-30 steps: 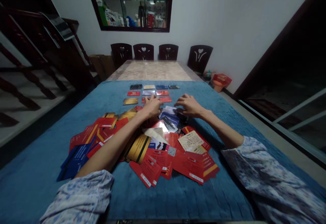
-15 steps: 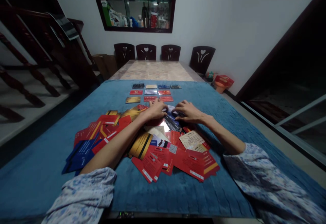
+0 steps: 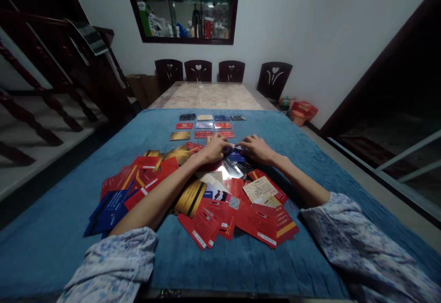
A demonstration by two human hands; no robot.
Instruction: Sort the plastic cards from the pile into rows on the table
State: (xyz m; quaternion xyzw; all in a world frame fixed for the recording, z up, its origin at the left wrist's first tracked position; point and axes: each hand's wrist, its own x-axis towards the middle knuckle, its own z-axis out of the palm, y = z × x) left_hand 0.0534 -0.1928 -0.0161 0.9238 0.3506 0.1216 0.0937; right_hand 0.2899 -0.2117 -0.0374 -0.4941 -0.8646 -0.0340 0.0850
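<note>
My left hand is closed with curled fingers at the far side of a loose heap of cards. Opposite it, my right hand has its fingers pinched together. Between the two sets of fingertips is a pale card, mostly hidden by them. Just below lie a blue card and a shiny grey card. Nearer to me, red cards, a gold card with a black stripe and a cream card overlap. Dark blue cards are by my left forearm.
Beyond my hands, cards stand apart in three rows, among them a gold card and a black card. A blue cloth covers the near part of the table. Dark chairs stand at its far end.
My fingers have drawn in around the pale card, and my right hand is more closed. The blue and grey cards under my hands have shifted and show more of their faces.
</note>
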